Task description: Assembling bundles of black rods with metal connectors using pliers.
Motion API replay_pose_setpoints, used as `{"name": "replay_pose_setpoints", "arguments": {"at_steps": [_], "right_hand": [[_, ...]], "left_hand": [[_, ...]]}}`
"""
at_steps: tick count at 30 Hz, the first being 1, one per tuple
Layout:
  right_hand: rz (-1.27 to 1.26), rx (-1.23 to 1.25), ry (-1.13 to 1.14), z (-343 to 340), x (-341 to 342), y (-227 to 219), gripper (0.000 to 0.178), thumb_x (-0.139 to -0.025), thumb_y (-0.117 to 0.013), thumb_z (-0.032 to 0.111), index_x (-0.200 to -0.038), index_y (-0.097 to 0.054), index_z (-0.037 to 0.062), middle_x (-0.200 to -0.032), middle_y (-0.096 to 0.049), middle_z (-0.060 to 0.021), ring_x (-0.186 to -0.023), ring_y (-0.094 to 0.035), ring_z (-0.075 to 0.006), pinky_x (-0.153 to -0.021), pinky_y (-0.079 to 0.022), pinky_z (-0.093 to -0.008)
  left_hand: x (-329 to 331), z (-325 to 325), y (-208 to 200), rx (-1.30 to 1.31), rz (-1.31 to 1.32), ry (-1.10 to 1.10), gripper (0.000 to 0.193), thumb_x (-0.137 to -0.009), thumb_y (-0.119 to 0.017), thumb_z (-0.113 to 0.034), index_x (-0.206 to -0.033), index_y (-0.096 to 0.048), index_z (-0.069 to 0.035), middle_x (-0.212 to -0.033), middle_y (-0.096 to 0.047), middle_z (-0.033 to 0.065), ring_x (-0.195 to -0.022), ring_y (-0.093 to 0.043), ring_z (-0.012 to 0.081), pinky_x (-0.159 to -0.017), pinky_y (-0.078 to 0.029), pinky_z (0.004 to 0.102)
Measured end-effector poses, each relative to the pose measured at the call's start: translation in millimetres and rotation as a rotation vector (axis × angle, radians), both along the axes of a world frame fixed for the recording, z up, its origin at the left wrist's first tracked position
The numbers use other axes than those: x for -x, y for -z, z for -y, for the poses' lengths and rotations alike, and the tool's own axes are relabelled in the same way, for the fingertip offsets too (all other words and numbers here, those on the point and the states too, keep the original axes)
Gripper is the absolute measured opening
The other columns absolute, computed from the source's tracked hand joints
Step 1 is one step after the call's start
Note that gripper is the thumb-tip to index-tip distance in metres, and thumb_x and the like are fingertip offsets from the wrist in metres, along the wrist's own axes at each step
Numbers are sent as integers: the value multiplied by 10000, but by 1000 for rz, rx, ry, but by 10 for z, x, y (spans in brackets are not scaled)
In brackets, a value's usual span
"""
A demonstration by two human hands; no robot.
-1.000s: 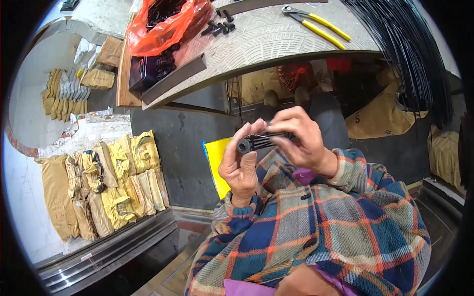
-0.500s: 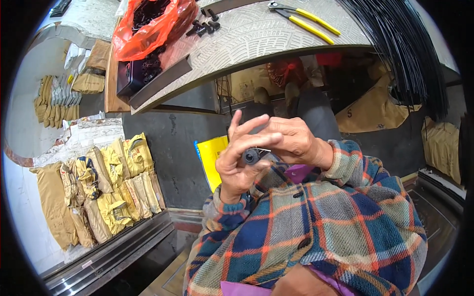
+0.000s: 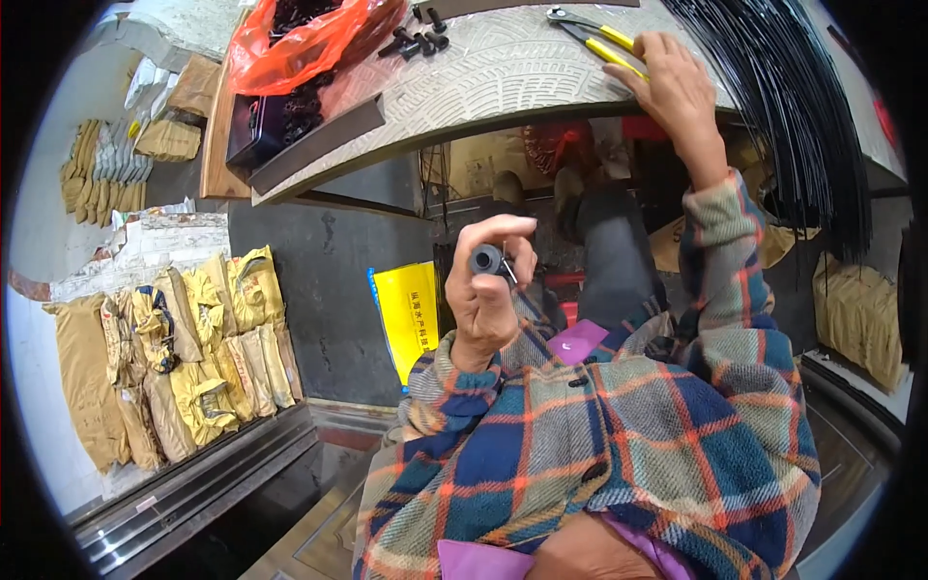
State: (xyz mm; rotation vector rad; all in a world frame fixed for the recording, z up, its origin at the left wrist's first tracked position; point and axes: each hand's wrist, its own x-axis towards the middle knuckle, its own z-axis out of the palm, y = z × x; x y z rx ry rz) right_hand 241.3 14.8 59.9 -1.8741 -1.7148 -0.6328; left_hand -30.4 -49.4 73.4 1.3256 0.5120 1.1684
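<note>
Hands (image 3: 677,92) by a patterned grey tabletop (image 3: 493,70), above dark floor (image 3: 329,290).

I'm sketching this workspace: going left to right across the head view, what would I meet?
Wrapped tan packages at lower left, flat yellow packet, left hand holding a black tubular piece, yellow-handled pliers, right hand, bundle of long black strands.
</note>
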Motion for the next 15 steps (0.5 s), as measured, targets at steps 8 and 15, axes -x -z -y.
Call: {"name": "replay_pose_setpoints", "arguments": {"at_steps": [8,15], "right_hand": [[177,20,38,-122,-162,133,324,-854,-511,368,-829,-532,45,-794,-566,-116,-722,-557,-288,-614,-445,-359],[-1453,310,-822,765,833,-337,189,-826,-548,156,-874,-610,-16,-882,-536,-89,-675,-555,-128,-603,-454,-251]], "left_hand": [[110,-48,-4,-77,-57,91,614,-861,-337,-581,-837,-512,7,-758,-492,64,-667,-468,107,-568,-358,213],[72,4,33,-10,53,160,535,-846,-430,-547,-785,-457,-17,-614,-439,34,-501,-399,93,-468,-308,221]]}}
